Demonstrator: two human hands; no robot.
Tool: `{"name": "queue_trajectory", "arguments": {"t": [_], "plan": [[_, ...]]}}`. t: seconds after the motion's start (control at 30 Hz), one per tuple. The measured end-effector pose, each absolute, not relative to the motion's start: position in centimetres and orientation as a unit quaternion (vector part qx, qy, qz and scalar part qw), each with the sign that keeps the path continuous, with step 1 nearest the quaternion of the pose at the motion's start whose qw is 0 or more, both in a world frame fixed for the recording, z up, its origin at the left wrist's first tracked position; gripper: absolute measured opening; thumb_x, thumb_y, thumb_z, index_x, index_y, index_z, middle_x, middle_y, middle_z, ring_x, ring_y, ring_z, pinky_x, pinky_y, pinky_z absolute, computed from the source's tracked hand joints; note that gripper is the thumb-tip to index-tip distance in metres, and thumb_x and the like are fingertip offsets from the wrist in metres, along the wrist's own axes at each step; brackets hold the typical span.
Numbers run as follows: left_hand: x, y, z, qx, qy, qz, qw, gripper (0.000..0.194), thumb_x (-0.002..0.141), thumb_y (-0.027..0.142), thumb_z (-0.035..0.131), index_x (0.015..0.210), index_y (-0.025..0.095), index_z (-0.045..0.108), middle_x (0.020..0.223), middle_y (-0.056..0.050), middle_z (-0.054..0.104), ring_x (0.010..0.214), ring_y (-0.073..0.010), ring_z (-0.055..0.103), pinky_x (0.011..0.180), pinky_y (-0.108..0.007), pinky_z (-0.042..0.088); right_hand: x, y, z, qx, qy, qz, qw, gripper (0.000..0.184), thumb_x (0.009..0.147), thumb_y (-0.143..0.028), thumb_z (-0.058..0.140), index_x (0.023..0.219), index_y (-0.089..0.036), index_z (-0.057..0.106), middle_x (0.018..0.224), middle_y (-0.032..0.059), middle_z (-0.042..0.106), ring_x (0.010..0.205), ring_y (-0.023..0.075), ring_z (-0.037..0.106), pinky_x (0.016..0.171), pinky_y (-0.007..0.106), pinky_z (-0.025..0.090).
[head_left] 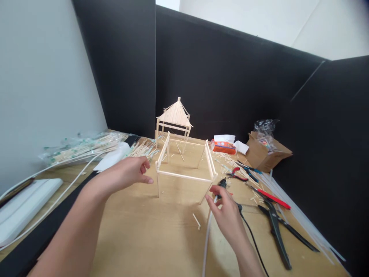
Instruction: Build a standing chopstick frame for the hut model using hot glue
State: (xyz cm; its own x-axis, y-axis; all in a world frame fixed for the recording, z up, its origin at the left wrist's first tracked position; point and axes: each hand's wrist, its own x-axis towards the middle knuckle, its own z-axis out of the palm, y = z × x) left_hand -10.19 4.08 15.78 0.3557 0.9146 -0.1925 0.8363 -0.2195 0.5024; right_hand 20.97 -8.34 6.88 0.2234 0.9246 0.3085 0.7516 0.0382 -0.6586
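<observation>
A square frame of thin wooden sticks (184, 176) stands upright on its legs in the middle of the wooden table (138, 231). Just left of its front left corner is my left hand (131, 173), empty, with thumb and fingers apart. My right hand (226, 211) is beside the front right leg, its thumb and index finger spread; whether a fingertip touches the leg I cannot tell. Partly hidden behind that hand lies a black glue gun (222, 184) with a white glue stick (208, 234) trailing from it. A short stick piece (196, 220) lies in front of the frame.
Behind stands a stick pavilion with a pointed roof (175, 114). To the right are red-handled pliers (240, 175), black cutters (278, 227), clear glue sticks (305, 227), a tissue pack (223, 147) and a cardboard box (266, 154). Bagged sticks (83, 148) lie left.
</observation>
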Motion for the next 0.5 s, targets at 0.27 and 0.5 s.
{"name": "queue_trajectory", "arguments": {"t": [0.27,0.5], "plan": [[-8.6,5.3,14.6,0.793,0.533,-0.002,0.296,0.039,0.057,0.048,0.072,0.085,0.022,0.062,0.093,-0.005,0.068,0.081,-0.0233,0.063,0.064,-0.029,0.042,21.4,-7.9,5.8,-0.71,-0.599,0.098,0.357,0.026,0.086,-0.039,0.053,0.103,-0.02,0.058,0.104,0.0094,0.066,0.091,0.0247,0.063,0.07,0.035,0.05],[-9.6,6.1,12.2,0.775,0.587,-0.015,0.234,0.009,0.065,0.027,0.061,0.065,0.021,0.055,0.063,-0.002,0.063,0.063,-0.0208,0.061,0.054,-0.028,0.036,22.5,-9.6,4.6,-0.709,-0.613,0.096,0.334,0.021,0.088,-0.038,0.05,0.077,-0.022,0.059,0.081,0.0052,0.065,0.079,0.0238,0.063,0.071,0.034,0.048]]}}
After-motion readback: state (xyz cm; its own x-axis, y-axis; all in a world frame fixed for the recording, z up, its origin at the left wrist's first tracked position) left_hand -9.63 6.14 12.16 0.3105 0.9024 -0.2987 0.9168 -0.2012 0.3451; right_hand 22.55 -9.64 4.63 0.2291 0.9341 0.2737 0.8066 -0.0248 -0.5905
